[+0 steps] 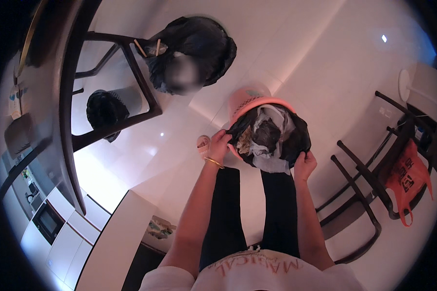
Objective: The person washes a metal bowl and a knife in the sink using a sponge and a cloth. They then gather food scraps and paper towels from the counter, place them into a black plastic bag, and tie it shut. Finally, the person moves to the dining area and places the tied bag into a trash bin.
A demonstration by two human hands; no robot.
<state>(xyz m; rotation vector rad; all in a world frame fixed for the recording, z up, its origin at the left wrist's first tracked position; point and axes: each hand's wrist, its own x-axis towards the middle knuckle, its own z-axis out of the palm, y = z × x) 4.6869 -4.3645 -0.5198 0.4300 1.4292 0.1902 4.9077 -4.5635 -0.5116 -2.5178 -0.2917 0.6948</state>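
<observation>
A pink plastic waste bin (236, 103) stands in front of my legs, its mouth tipped towards me. A black bin bag (295, 134) lines it and is folded out over the near part of the rim. Inside lie crumpled white tissues (273, 116), a dark crumpled plastic wrapper (266, 131) and some brownish paper (244, 142). On the left, my left hand (219, 143) pinches the bag's edge beside the rim. My right hand (305, 165) grips the opposite edge, lower on the right. The bottom of the bin is hidden.
Beyond the bin is a large black bin bag (200, 40), partly blurred, with wooden sticks at its edge. A grey bin (131, 100) with a black liner stands by a dark chair frame (134, 72). At right, a red plastic bag (404, 174) rests on a chair. A patterned roundish object (203, 142) is beside my left hand.
</observation>
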